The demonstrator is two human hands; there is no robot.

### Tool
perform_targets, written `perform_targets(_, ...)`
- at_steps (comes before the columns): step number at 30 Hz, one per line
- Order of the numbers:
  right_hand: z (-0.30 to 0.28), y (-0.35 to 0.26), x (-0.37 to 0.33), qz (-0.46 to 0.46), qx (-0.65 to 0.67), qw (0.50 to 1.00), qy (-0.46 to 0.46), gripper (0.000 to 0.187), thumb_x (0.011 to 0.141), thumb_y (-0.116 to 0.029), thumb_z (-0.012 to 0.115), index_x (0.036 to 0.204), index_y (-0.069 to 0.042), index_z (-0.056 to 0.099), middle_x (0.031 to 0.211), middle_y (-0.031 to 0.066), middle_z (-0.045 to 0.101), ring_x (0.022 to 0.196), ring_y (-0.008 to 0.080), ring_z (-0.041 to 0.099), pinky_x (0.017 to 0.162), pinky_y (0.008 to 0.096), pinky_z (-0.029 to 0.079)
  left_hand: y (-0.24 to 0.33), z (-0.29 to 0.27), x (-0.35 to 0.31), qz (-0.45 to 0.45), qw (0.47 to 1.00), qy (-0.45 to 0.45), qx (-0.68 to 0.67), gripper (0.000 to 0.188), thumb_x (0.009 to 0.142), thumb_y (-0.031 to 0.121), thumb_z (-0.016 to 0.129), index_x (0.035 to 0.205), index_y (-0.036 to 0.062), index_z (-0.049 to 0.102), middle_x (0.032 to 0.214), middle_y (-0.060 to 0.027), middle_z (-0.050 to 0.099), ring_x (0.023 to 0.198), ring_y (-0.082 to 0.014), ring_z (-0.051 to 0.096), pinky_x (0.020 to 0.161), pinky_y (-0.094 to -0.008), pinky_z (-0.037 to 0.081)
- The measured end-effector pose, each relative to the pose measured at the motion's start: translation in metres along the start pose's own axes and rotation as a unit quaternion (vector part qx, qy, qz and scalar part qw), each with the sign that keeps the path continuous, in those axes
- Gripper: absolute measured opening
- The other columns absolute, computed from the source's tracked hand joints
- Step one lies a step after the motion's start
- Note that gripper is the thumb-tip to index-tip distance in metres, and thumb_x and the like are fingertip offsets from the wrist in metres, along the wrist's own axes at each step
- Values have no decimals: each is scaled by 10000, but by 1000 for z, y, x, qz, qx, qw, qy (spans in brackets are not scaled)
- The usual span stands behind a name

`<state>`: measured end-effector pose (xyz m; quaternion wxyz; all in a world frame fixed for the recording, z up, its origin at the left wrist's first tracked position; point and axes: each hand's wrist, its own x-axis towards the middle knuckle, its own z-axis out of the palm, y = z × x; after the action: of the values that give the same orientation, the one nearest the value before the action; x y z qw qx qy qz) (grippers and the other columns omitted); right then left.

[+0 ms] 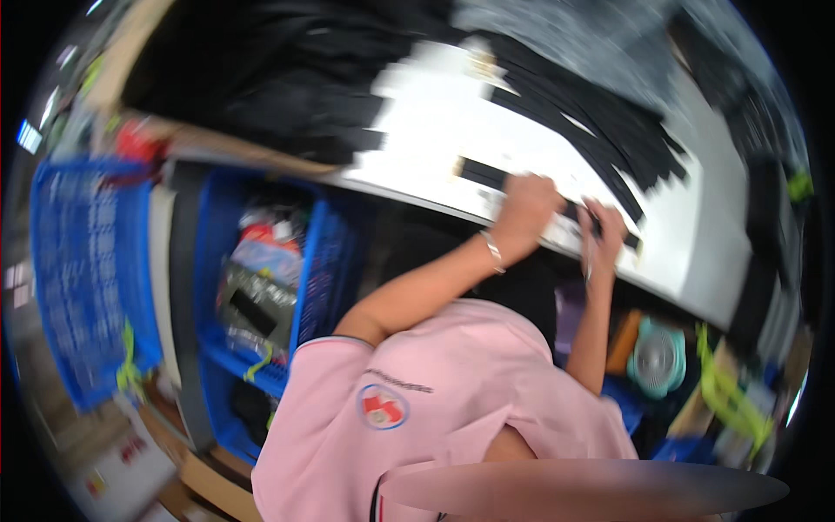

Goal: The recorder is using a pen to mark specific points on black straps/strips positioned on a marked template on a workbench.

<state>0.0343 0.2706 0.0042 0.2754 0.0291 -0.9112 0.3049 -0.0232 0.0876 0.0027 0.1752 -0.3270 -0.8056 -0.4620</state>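
A flat black strip (481, 173), apparently fabric, lies along the near edge of the white tabletop (435, 122). My left hand (529, 213) is closed over the middle of this strip, with knuckles up and fingertips hidden. Just to its right, my right hand (606, 235) has its fingers curled around a small dark thing (595, 226), too blurred to name. The strip's right end shows beside that hand. Beyond both hands, several long black strips (565, 113) lie bunched in a fan.
Black material (261, 78) is heaped at the far left, and clear plastic (591, 43) lies at the back. Below the table's left side stands a blue crate (311, 261) with packaged items. A teal fan (657, 357) sits below the right side.
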Motion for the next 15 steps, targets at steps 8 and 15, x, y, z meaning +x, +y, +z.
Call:
perform_targets(8,-7,-25,24,166,137,975,45,93,916,-109,696,965,-40,734,927,59,727,880,209,634,810,327,495,3,2,10,-48,998,-44,-2,104,819,78,763,913,106,729,959,-13,670,902,-230,603,817,-367,417)
perform_targets(15,7,-16,16,197,158,967,15,129,931,-123,692,881,-5,707,813,69,704,742,210,621,740,332,476,4,1,6,-60,997,-55,13,111,814,72,770,919,101,746,972,-10,674,930,-217,607,831,-362,420)
